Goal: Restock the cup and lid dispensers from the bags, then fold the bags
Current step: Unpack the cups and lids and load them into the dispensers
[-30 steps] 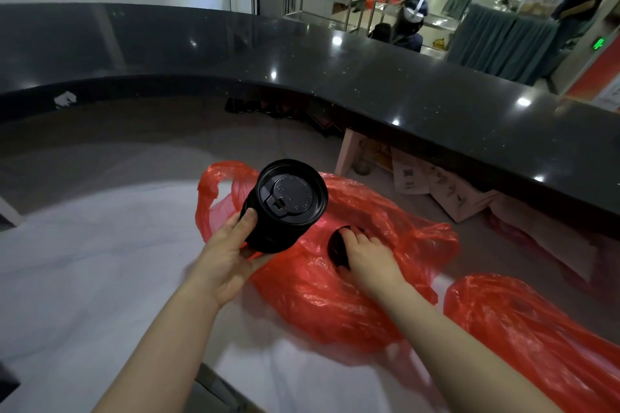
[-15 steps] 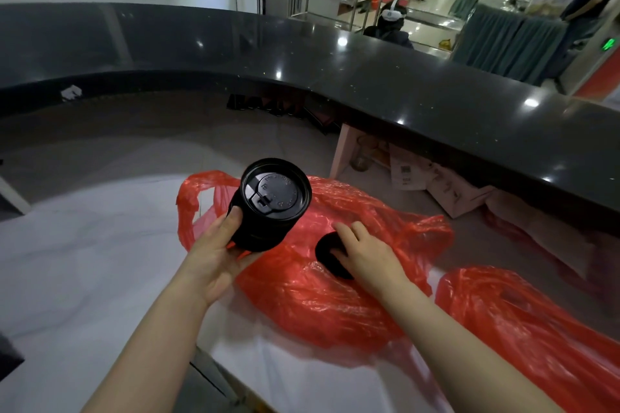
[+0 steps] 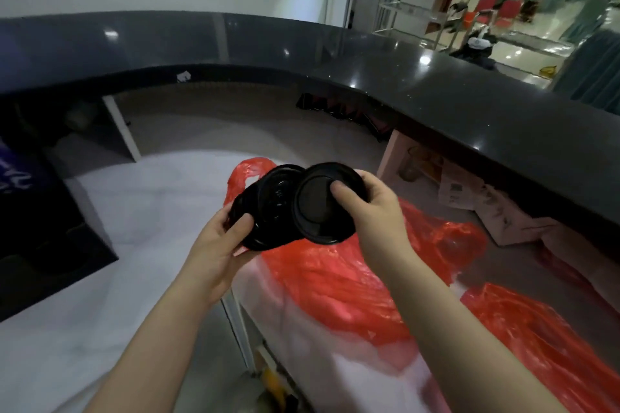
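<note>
I hold a stack of black lids [image 3: 271, 208] in my left hand [image 3: 214, 245], just left of the middle of the frame; my thumb lies across the near rim and my other fingers curl round the far side, so the stack sits tilted with its top towards me. My right hand [image 3: 375, 211] grips a single black lid [image 3: 320, 206], thumb pressed on its flat middle and the other fingers wrapped behind its right edge (the underside faces me, I think, though the blur makes that hard to tell). The single lid overlaps the right rim of the stack and seems to touch it.

Both hands are raised above the red bag [image 3: 335, 278], which lies crumpled on the white bench [image 3: 151, 211] directly below and to the right of the lids; one handle loop of the bag shows just behind the stack. A second red bag [image 3: 536, 329] lies at the lower right, close beside the first.

To the left the bench is bare white as far as a dark box [image 3: 43, 228] at the left edge of the frame. The bench's near edge drops away at the lower middle. Across the upper frame curves a black counter [image 3: 436, 94], well apart from my hands.
</note>
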`<state>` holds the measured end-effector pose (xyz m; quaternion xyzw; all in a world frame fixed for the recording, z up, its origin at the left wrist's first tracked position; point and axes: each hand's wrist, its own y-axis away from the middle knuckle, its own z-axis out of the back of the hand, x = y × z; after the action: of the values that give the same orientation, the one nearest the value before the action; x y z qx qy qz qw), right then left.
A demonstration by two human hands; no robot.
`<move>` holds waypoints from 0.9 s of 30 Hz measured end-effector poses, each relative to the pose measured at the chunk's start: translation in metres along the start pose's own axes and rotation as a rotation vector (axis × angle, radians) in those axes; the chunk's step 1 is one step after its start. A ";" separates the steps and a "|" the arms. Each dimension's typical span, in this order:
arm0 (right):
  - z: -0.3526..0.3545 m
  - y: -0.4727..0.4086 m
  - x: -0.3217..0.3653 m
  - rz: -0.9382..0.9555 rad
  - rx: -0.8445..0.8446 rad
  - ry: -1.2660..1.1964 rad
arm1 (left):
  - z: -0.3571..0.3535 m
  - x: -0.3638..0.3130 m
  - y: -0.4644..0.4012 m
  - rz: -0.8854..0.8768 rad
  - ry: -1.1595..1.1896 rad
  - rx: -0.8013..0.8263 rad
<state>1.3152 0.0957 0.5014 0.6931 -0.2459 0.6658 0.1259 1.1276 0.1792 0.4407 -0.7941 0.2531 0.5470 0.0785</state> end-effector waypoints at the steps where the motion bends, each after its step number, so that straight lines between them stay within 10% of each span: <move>1: -0.008 0.003 -0.002 0.005 0.035 0.005 | 0.000 -0.001 0.009 -0.023 -0.013 -0.020; 13: -0.122 0.073 -0.032 0.252 0.066 0.164 | 0.062 -0.016 0.131 -0.291 -0.302 -0.578; 18: -0.175 0.106 -0.028 0.317 0.383 0.189 | 0.096 -0.039 0.170 -0.443 -0.406 -0.802; 27: -0.278 0.117 -0.034 0.221 0.606 0.094 | 0.173 -0.088 0.194 -0.563 -0.460 -0.859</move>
<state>1.0166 0.1419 0.4729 0.6368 -0.1041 0.7495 -0.1478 0.8655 0.1096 0.4825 -0.6520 -0.2377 0.7179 -0.0559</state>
